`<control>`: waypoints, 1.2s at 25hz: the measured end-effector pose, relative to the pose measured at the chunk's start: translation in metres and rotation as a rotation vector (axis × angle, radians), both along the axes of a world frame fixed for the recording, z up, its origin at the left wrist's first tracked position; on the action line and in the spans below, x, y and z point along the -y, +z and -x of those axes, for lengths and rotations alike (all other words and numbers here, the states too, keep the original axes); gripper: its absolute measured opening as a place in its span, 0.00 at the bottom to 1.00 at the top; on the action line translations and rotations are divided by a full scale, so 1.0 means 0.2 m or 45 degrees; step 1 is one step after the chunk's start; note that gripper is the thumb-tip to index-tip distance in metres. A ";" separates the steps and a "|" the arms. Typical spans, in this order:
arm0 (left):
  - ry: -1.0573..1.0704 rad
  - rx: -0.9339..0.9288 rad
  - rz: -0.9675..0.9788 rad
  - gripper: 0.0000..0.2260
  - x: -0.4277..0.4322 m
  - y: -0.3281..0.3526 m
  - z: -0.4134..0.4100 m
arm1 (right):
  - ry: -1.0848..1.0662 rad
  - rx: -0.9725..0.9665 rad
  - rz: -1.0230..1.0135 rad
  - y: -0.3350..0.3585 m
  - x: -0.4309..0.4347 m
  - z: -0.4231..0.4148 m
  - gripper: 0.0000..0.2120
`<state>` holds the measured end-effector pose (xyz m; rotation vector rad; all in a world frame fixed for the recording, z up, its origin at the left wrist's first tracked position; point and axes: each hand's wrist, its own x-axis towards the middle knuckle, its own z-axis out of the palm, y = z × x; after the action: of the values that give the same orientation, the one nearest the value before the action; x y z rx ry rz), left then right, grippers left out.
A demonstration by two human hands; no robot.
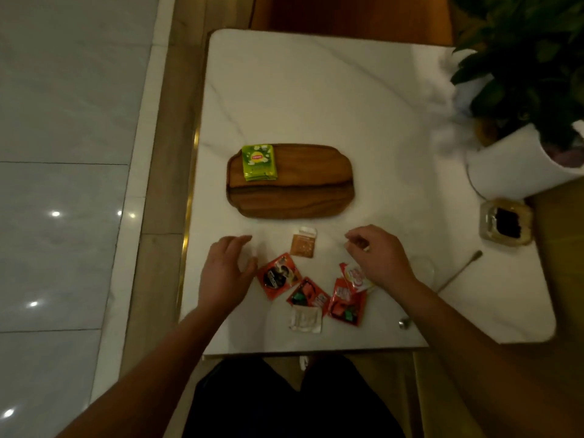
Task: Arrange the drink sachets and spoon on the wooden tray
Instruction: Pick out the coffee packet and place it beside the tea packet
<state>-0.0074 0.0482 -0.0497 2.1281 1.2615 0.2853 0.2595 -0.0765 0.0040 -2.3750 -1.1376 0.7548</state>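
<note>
White marble tabletop (316, 99) with a brass edge on its left side carries all the items; a pale tiled floor lies to the left and a potted plant (531, 90) in a white pot stands at the far right corner. Your wooden tray (300, 197) sits at the centre of the table, and a small stack of green tea sachets (259, 162) lies on its far-left corner, slightly overlapping the rim. The remaining sachets are off the tray, on the near part of the table: a tan sachet (304, 243) just in front of the tray, three red coffee sachets (278, 275) clustered and partly overlapping nearer to you, a white sachet (305, 319) closest to the table edge, and a red-and-white sachet (354, 276) partly under your right wrist. Your left hand (226, 273) hovers just left of the red sachets, fingers spread wide and holding nothing. Your right hand (379, 257) is above the cluster's right side, fingers curled narrow; something small and pale shows at the fingertips, but a grip cannot be confirmed. The spoon (461, 270) lies on the table to the right of your right forearm, well apart from the tray, near a glass dish (505, 224) with dark contents.
</note>
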 end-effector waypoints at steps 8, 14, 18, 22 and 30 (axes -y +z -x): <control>-0.363 -0.313 -0.215 0.31 0.22 0.01 -0.14 | 0.535 0.172 0.253 -0.07 0.40 0.19 0.28; -0.055 -0.386 0.146 0.27 0.19 0.00 -0.16 | 0.526 0.307 0.303 -0.20 0.38 0.21 0.27; 0.389 0.025 0.662 0.06 0.20 0.04 -0.12 | 0.422 0.310 0.165 -0.22 0.27 0.31 0.20; 0.691 0.527 1.233 0.06 0.18 0.14 -0.06 | 0.424 0.298 0.158 -0.22 0.12 0.41 0.21; 0.862 0.992 1.783 0.18 0.16 0.23 0.03 | 0.114 0.044 0.106 -0.17 -0.01 0.35 0.09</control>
<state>-0.0133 0.0156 -0.0033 0.3080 1.0746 0.3115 0.1900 -0.0750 -0.0295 -2.4271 -1.2575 0.8088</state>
